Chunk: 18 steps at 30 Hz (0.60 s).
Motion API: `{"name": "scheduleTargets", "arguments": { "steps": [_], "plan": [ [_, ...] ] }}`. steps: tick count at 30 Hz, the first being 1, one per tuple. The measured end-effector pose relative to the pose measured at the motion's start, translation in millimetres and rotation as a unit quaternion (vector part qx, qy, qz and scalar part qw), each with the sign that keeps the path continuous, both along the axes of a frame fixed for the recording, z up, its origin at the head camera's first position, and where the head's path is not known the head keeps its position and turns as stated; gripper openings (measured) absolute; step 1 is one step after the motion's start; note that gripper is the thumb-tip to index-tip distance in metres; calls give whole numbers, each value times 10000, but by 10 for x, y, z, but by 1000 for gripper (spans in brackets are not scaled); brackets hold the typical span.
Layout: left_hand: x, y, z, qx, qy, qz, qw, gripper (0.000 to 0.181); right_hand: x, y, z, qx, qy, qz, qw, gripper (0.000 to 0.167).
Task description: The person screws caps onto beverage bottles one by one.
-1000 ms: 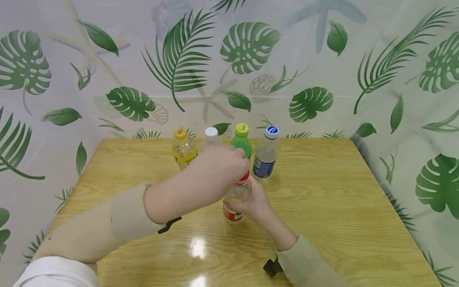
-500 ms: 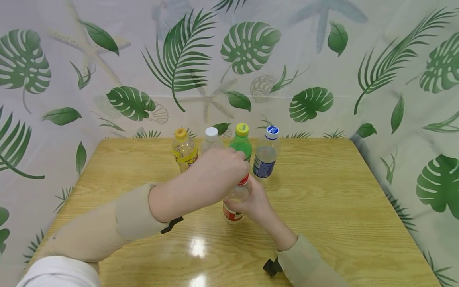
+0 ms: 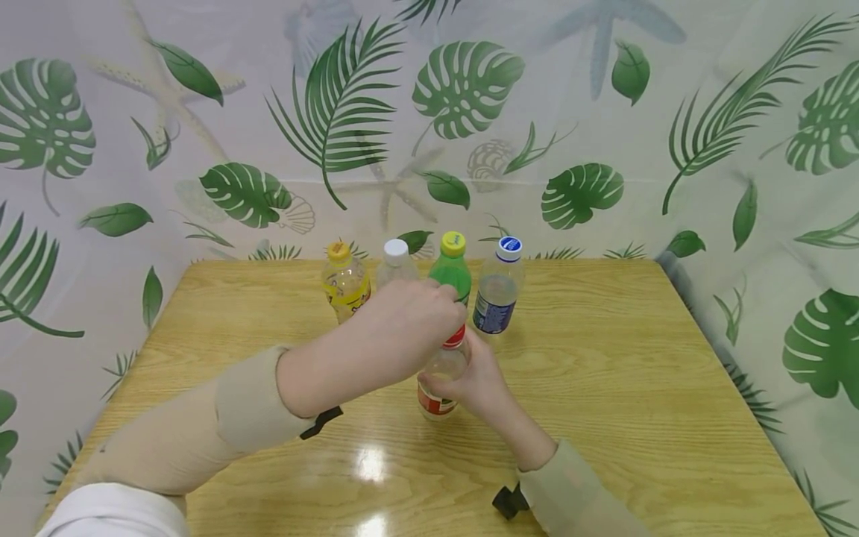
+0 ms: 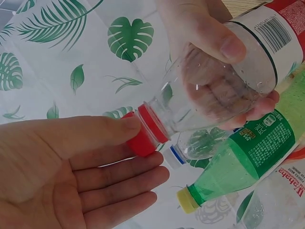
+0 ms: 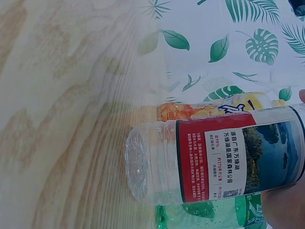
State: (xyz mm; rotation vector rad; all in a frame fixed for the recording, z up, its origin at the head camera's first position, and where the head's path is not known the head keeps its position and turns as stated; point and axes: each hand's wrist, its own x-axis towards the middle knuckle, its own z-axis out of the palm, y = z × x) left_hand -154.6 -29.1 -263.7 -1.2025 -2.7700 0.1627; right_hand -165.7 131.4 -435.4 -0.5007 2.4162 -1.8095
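Observation:
A clear plastic bottle (image 5: 214,157) with a red-and-white label stands on the table in the head view. My right hand (image 3: 478,373) grips it around its upper body. At the top, my left hand (image 3: 419,317) pinches the red cap (image 4: 143,145), thumb on one side and fingers on the other. Between cap and red neck ring (image 4: 153,122), the left wrist view shows a narrow pale gap. Just behind stands a green bottle (image 3: 451,273) with a yellow cap, partly covered by my left hand in the head view.
On the wooden table (image 3: 604,373), a yellow-labelled bottle (image 3: 346,297) and a white-capped bottle (image 3: 396,253) stand behind my left arm. A blue-labelled bottle (image 3: 495,309) stands right of the green one. Behind the table hangs a leaf-print cloth (image 3: 503,194).
My left hand and forearm have shifted slightly right and down over the cap since the first frame. My right hand and the bottle stay in place.

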Motion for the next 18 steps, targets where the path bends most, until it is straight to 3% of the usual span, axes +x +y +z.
{"name": "scheduleTargets", "arguments": {
  "steps": [4, 7, 11, 14, 18],
  "plan": [
    [5, -2, -10, 213, 31, 26, 9998, 9, 12, 3, 6, -10, 18, -5, 10000, 69],
    [16, -6, -26, 617, 18, 92, 9980, 21, 17, 3, 13, -108, 77, 40, 9999, 69],
    [43, -13, -60, 994, 291, 240, 9943, 36, 18, 6, 3, -327, 152, 195, 9992, 70],
    [49, -19, -98, 1043, 585, 383, 9921, 42, 17, 3, -1, -300, 219, 202, 9991, 70],
    [34, -27, -153, 1128, 727, 483, 9898, 46, 21, -7, 8, -154, 140, 104, 9997, 69]
  ]
}}
